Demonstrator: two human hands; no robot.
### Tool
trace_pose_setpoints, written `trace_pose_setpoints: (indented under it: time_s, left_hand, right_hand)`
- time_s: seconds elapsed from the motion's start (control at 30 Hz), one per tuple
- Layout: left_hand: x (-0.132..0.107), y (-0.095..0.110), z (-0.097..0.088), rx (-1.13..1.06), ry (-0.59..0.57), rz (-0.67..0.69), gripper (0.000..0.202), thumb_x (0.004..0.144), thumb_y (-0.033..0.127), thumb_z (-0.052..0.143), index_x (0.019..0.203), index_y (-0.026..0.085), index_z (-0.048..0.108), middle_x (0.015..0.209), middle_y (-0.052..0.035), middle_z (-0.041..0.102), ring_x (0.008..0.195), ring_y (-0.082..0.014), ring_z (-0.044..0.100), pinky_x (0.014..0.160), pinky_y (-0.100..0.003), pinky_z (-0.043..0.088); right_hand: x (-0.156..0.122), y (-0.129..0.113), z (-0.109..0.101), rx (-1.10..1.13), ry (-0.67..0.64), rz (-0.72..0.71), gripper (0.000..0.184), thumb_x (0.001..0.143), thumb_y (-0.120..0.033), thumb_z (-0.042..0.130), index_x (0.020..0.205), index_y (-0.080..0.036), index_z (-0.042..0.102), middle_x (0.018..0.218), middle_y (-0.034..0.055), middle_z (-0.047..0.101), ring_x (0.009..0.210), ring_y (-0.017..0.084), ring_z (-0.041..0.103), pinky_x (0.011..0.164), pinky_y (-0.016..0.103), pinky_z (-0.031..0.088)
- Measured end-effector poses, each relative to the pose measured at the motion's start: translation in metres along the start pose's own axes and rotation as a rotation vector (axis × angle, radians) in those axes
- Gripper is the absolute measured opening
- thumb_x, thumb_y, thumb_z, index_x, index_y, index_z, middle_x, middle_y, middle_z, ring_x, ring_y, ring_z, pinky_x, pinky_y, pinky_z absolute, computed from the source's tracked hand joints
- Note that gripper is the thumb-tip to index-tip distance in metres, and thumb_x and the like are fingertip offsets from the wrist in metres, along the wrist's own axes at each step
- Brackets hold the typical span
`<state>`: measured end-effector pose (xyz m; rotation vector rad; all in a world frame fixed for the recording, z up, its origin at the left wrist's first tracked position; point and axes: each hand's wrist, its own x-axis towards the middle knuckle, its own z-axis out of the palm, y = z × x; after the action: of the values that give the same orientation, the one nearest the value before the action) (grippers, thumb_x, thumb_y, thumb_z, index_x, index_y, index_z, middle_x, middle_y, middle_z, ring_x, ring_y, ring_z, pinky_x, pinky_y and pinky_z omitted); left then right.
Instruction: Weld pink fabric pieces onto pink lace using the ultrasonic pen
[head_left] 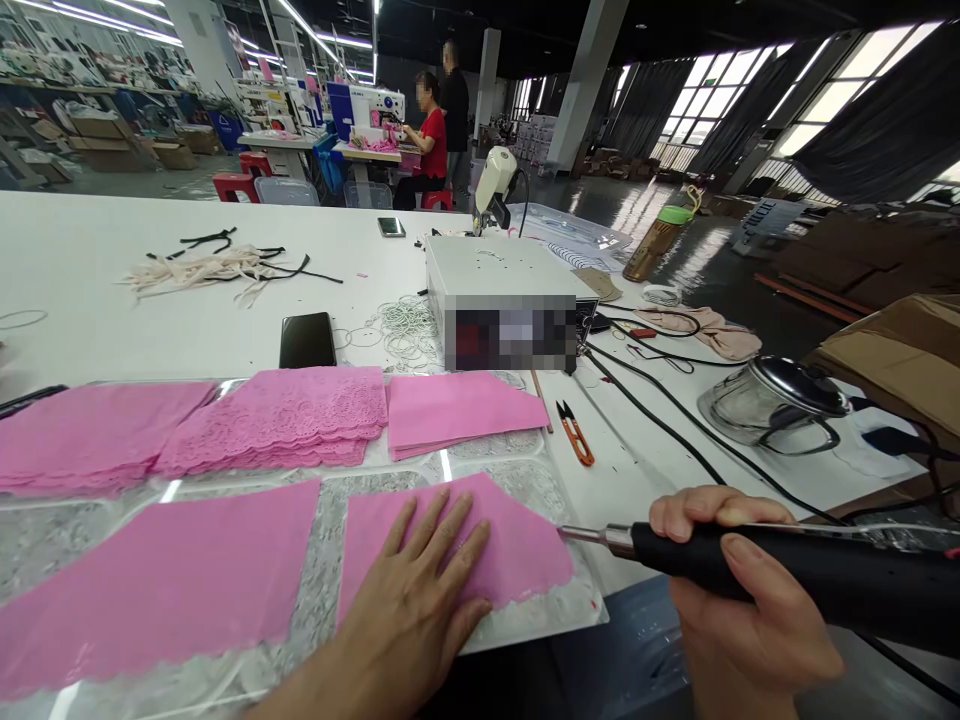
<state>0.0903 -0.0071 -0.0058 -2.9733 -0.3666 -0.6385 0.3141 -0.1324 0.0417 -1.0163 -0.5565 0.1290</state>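
Note:
My left hand [420,570] lies flat with spread fingers on a pink fabric piece [517,545], pressing it onto the grey marbled mat [322,530]. In my right hand [750,590] is a black corded hand tool [705,560] with a slim metal tip. That tip meets the right edge of the pink piece; whether it touches cannot be made out. To the left lies a larger pink fabric piece [180,580]. Behind are a pile of pink lace pieces [285,420], a stack of plain pink pieces [457,410] and another pink stack [90,435].
A pale control box [510,265] stands behind the mat, with black cables [652,405] running right. Orange thread snips [576,435], a dark phone [307,340], tangled thread [409,330] and a glass mug [772,405] lie around. Two people are near a sewing machine [367,110] beyond.

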Motion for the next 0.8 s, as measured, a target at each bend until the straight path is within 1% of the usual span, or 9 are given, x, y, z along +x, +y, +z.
trace_pose_setpoints:
  time_s: [0.1, 0.2, 0.3, 0.4, 0.63, 0.73, 0.8]
  left_hand:
    - [-0.0001, -0.0007, -0.0001, -0.001, -0.005, 0.007, 0.051, 0.100, 0.045, 0.048, 0.143, 0.018, 0.051, 0.149, -0.0119, 0.050, 0.137, -0.0332, 0.046, 0.112, -0.051, 0.039]
    - [0.0001, -0.0008, -0.0004, 0.017, -0.014, 0.013, 0.051, 0.101, 0.044, 0.047, 0.144, 0.018, 0.051, 0.149, -0.0122, 0.050, 0.137, -0.0336, 0.047, 0.110, -0.051, 0.040]
    - [0.0000, -0.0003, -0.0005, 0.022, -0.027, 0.003, 0.051, 0.101, 0.046, 0.045, 0.144, 0.019, 0.051, 0.149, -0.0110, 0.050, 0.137, -0.0324, 0.046, 0.112, -0.050, 0.039]
    - [-0.0003, 0.0002, -0.0005, 0.012, -0.029, 0.001, 0.051, 0.101, 0.047, 0.046, 0.143, 0.018, 0.051, 0.149, -0.0113, 0.050, 0.138, -0.0333, 0.046, 0.112, -0.051, 0.038]
    - [-0.0003, 0.0002, 0.0001, 0.013, -0.047, -0.002, 0.052, 0.101, 0.048, 0.045, 0.144, 0.019, 0.049, 0.150, -0.0115, 0.048, 0.138, -0.0322, 0.046, 0.113, -0.050, 0.037]
    - [-0.0008, 0.0010, 0.0009, -0.012, -0.082, -0.017, 0.054, 0.100, 0.049, 0.048, 0.145, 0.020, 0.049, 0.151, -0.0115, 0.047, 0.139, -0.0325, 0.045, 0.114, -0.050, 0.035]
    - [-0.0011, 0.0023, 0.0005, -0.041, -0.117, -0.037, 0.055, 0.098, 0.048, 0.051, 0.145, 0.020, 0.048, 0.152, -0.0116, 0.046, 0.140, -0.0342, 0.043, 0.114, -0.052, 0.036]
  right_hand:
    - [0.0010, -0.0032, 0.0018, -0.019, 0.009, 0.010, 0.010, 0.065, -0.023, 0.064, 0.074, -0.020, 0.062, 0.069, -0.0001, 0.056, 0.056, 0.013, 0.054, 0.053, 0.031, 0.050]
    - [0.0018, -0.0068, -0.0001, -0.009, 0.005, 0.013, 0.011, 0.064, -0.024, 0.065, 0.073, -0.020, 0.062, 0.069, 0.0001, 0.056, 0.054, 0.013, 0.053, 0.050, 0.031, 0.049]
    - [0.0009, -0.0089, -0.0041, 0.008, -0.026, 0.030, 0.013, 0.063, -0.026, 0.066, 0.074, -0.020, 0.063, 0.070, 0.0001, 0.055, 0.053, 0.012, 0.052, 0.048, 0.030, 0.049]
    - [-0.0011, -0.0096, -0.0066, 0.005, -0.043, 0.040, 0.012, 0.064, -0.026, 0.066, 0.075, -0.020, 0.063, 0.071, -0.0002, 0.054, 0.053, 0.012, 0.051, 0.048, 0.030, 0.049]
    - [-0.0017, -0.0062, -0.0076, -0.025, -0.069, 0.021, 0.014, 0.065, -0.028, 0.067, 0.076, -0.021, 0.062, 0.071, 0.0000, 0.055, 0.053, 0.012, 0.051, 0.049, 0.030, 0.050]
    - [-0.0022, -0.0062, -0.0061, -0.038, -0.091, 0.023, 0.012, 0.067, -0.027, 0.068, 0.074, -0.021, 0.060, 0.069, -0.0007, 0.054, 0.053, 0.012, 0.051, 0.049, 0.031, 0.050]
    - [-0.0031, -0.0073, -0.0069, -0.045, -0.080, 0.049, 0.012, 0.067, -0.025, 0.068, 0.073, -0.021, 0.058, 0.069, -0.0014, 0.052, 0.055, 0.012, 0.051, 0.051, 0.031, 0.051]
